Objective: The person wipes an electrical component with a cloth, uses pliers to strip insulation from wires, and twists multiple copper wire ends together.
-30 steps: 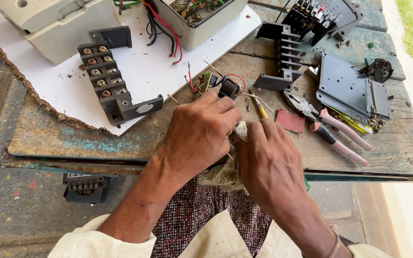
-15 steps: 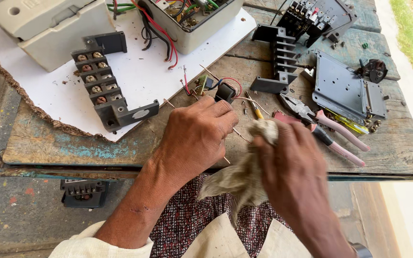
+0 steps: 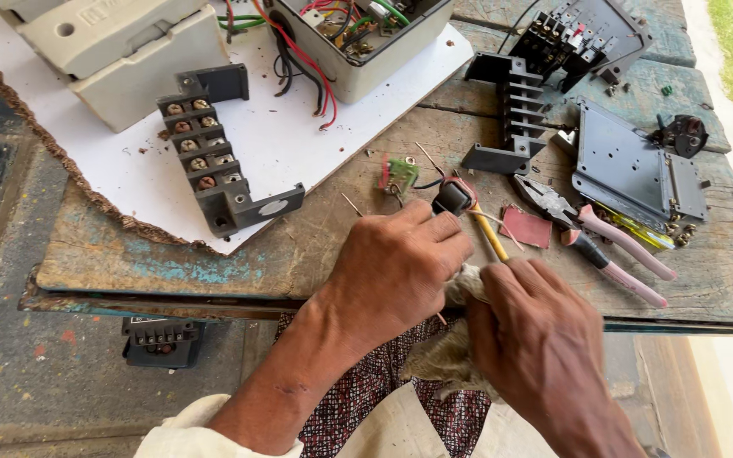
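1. Rag [image 3: 451, 356], a grey-beige scrap of cloth, sits bunched between the two hands at the near edge of the counter [image 3: 299, 246], hanging partly over the person's lap.
2. Left hand [image 3: 396, 263] is curled, its fingertips pinching a small black component [image 3: 451, 197] with thin wire leads, held just above the counter boards.
3. Right hand [image 3: 536, 331] is closed around the rag and a yellow-handled tool [image 3: 489, 233], whose shaft pokes out toward the black component.
4. Half a second ago the rag hung loose and spread out between the hands; now it is gathered tight and the hands have drawn together again, much as they were a second ago. I judge that the wiping of the small part has resumed after a re-fold of the cloth.
5. Pink-handled pliers [image 3: 604, 242] lie just right of the hands, beside a small red square piece [image 3: 526, 227].
6. A dark terminal block [image 3: 214, 161] with brass screws rests on a white sheet [image 3: 299, 144], carrying a small pale oval label near its lower end.
7. An open pale-grey box [image 3: 366, 51] full of red, black and green wires stands at the top of the sheet; a grey moulded cover [image 3: 103, 51] lies to its left.
8. A grey metal plate [image 3: 629, 165] and a black finned part [image 3: 511, 114] lie farther right.
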